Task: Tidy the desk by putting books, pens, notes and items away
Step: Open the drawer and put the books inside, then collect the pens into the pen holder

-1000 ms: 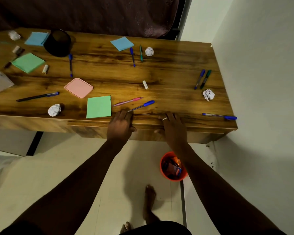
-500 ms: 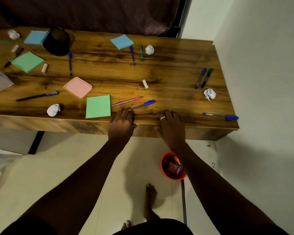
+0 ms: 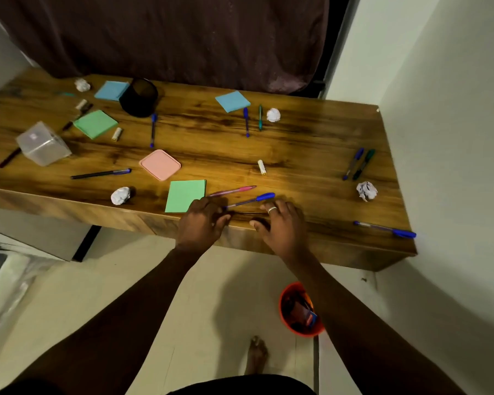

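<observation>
A long wooden desk [image 3: 311,143] runs along a dark curtain [image 3: 169,38], its right end against a pale wall. Both hands rest palm-down at the near edge. The left hand [image 3: 201,222] lies flat with fingers loosely together, its fingertips touching the tip of a pink pen [image 3: 233,191] and the corner of a green note pad [image 3: 185,196] just to its left. The right hand [image 3: 283,223], with a ring on one finger, has its fingers spread flat and grips nothing; a blue-capped pen [image 3: 250,200] lies between the two hands, its tip by the left fingertips.

Beyond the left hand sit a pink square lid [image 3: 160,164], a dark pen [image 3: 100,174] and a crumpled paper ball [image 3: 121,195]. Further left and back are a clear plastic box [image 3: 42,143], a second green pad [image 3: 95,124], a blue pad [image 3: 111,90] and a black mesh pen cup [image 3: 139,96] lying tilted. Beyond the right hand lie a small white cylinder [image 3: 261,167], another blue pad [image 3: 232,101] and a paper ball [image 3: 273,114]. Well to the right are two pens side by side [image 3: 359,163], a crumpled paper [image 3: 366,190] and a blue pen [image 3: 385,229] near the desk's front edge.

On the floor below the right forearm stands an orange bin [image 3: 298,309]. The print on the packet inside it is too small to read, and no other writing is legible
</observation>
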